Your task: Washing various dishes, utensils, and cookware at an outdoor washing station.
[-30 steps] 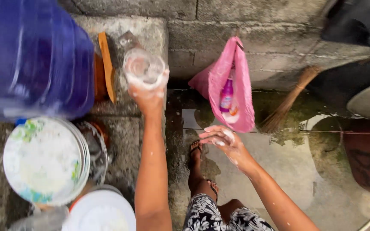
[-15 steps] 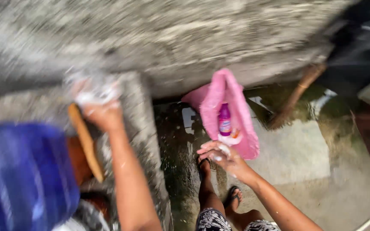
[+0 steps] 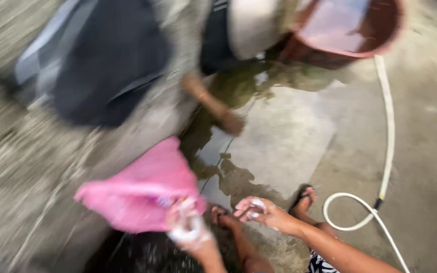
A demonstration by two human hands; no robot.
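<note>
Soapy glass [image 3: 187,228], blurred, near centre, gripped in my left hand [image 3: 190,233]; fingers look wrapped round it, exact pinch I cannot tell. Right hand [image 3: 264,212] just right of it, fingers loosely curled, white suds on tips, holding nothing I can see. Risk, I judge: slick foam, clear hard glass could slip, break on wet concrete floor [image 3: 289,131] beside sandalled feet. Pink soft bag [image 3: 140,194] just left. White hose [image 3: 388,131] curls right. Reddish round basin [image 3: 347,30] far.

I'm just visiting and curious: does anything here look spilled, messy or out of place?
Yes. Water lies pooled on the concrete floor beside the wall, below a reddish-brown tub. A white hose trails loosely across the ground. Both the left hand and right hand are soapy. The picture is too blurred to tell more.
</note>
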